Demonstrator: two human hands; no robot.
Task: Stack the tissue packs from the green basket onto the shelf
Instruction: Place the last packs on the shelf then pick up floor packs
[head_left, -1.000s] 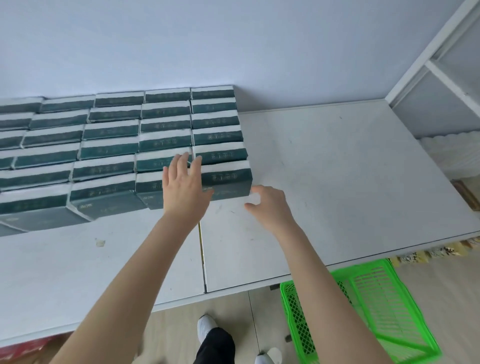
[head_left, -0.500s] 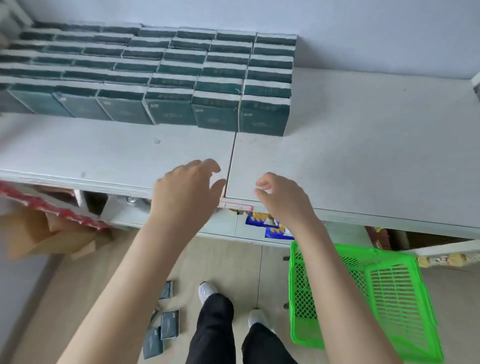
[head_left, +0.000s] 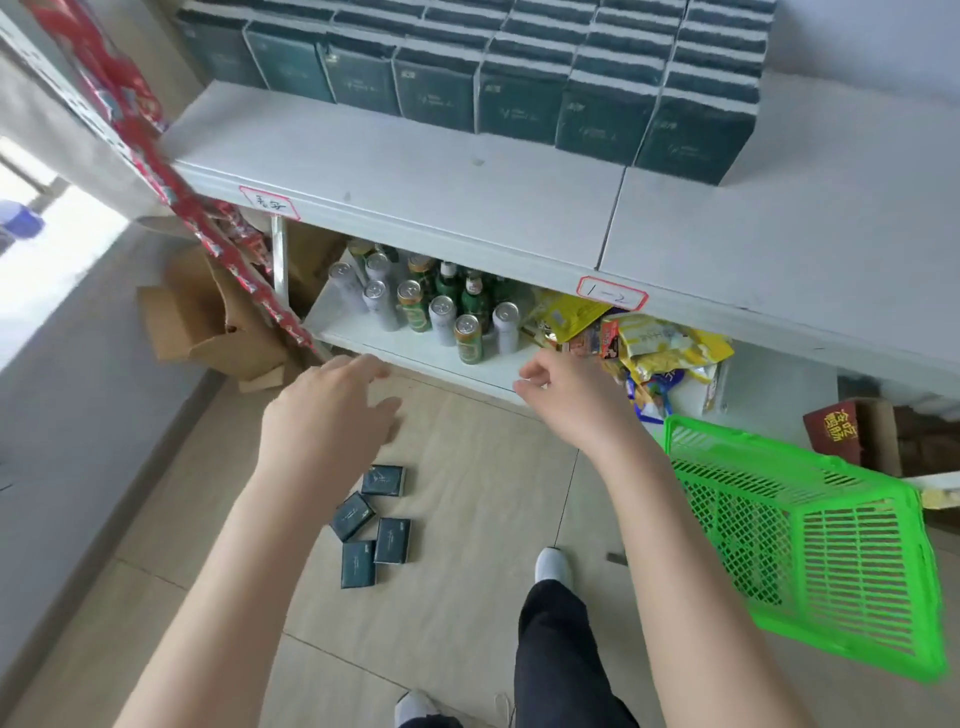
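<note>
Rows of dark green tissue packs (head_left: 519, 78) stand stacked on the white shelf top (head_left: 415, 171). Several loose tissue packs (head_left: 371, 522) lie on the tiled floor below my hands. The green basket (head_left: 810, 551) sits tipped on the floor at the right and looks empty. My left hand (head_left: 327, 415) hovers above the loose packs, fingers spread, holding nothing. My right hand (head_left: 566, 400) is in front of the lower shelf edge, fingers loosely curled, also holding nothing.
The lower shelf (head_left: 415, 348) holds several cans and bottles (head_left: 441, 306) and yellow snack bags (head_left: 649, 343). A cardboard box (head_left: 208, 322) and red wrapping (head_left: 156, 156) sit at the left. A red box (head_left: 831, 431) is at the right. My feet (head_left: 553, 566) stand near the basket.
My view has tilted down from the shelf top to the floor. Both hands have drawn back from the stacked packs and dropped below the shelf edge, toward the loose packs on the floor.
</note>
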